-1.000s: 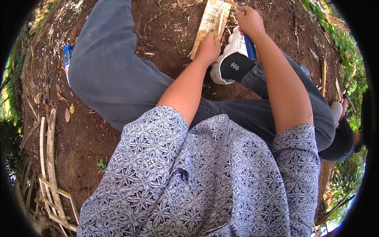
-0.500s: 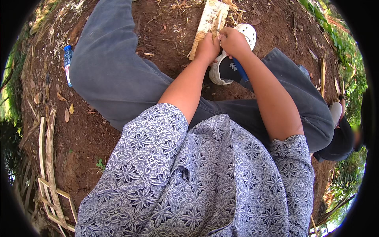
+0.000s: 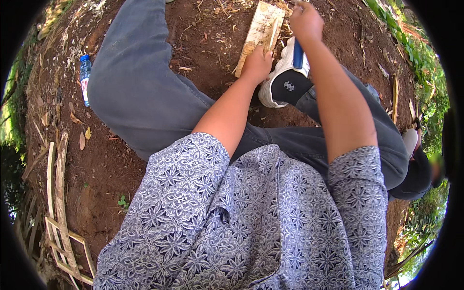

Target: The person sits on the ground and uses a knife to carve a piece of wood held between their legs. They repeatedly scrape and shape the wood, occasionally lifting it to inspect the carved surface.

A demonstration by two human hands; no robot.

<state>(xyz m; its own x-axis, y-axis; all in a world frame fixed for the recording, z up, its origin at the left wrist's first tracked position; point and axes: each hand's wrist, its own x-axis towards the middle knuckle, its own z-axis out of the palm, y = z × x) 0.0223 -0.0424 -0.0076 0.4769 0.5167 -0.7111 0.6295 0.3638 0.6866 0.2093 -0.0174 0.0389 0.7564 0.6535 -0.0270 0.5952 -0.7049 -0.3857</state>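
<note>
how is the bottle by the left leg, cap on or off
On: the bottle shows a blue cap at its top end.

The one view comes from the left of two fisheye cameras on the person's head, facing steeply down along the front of the body. The shirt (image 3: 241,217) is nearest, filling the lower middle; the trousers (image 3: 140,82) come beyond it, and the left hand (image 3: 257,64) and right hand (image 3: 307,21) lie farther off, near the upper edge. The wide lens takes in ground (image 3: 111,169) and bends plants (image 3: 431,92) around its dark, round rim.
</note>
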